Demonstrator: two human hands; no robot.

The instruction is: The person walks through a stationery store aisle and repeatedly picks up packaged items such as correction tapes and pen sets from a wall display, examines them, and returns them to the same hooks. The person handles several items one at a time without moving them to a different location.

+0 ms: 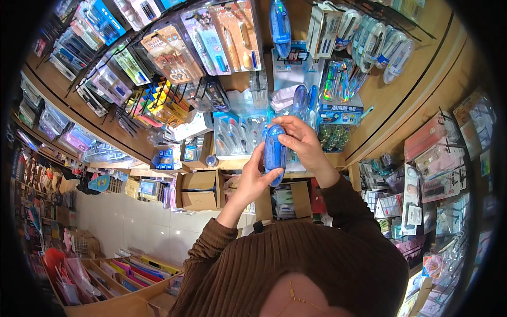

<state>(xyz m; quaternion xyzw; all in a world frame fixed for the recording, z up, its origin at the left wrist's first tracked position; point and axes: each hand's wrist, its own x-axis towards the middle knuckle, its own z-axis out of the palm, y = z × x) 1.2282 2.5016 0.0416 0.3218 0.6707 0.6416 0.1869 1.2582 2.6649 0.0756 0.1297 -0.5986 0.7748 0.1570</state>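
Note:
Between my two hands is a blue translucent oval plastic case (pixel 275 152), tilted nearly upright, with printing on it. My left hand (pixel 255 174) grips its lower part, thumb across the front near the bottom end. At the upper right edge, my right hand (pixel 302 140) holds it between thumb and fingers. Whatever is inside the case is hard to make out. Just behind it stands a blue display box (pixel 241 136) of clear oval cases with pens. A similar blue case (pixel 280 27) hangs on the rack above.
Blister packs (pixel 225 39) hang from black metal hooks ahead. Pen packs (pixel 340 81) stand in a display box to the right. Below the shelf are open cardboard boxes (pixel 200 190). A wooden divided bin (pixel 130 273) is at lower left, and hanging goods (pixel 429 182) line the right side.

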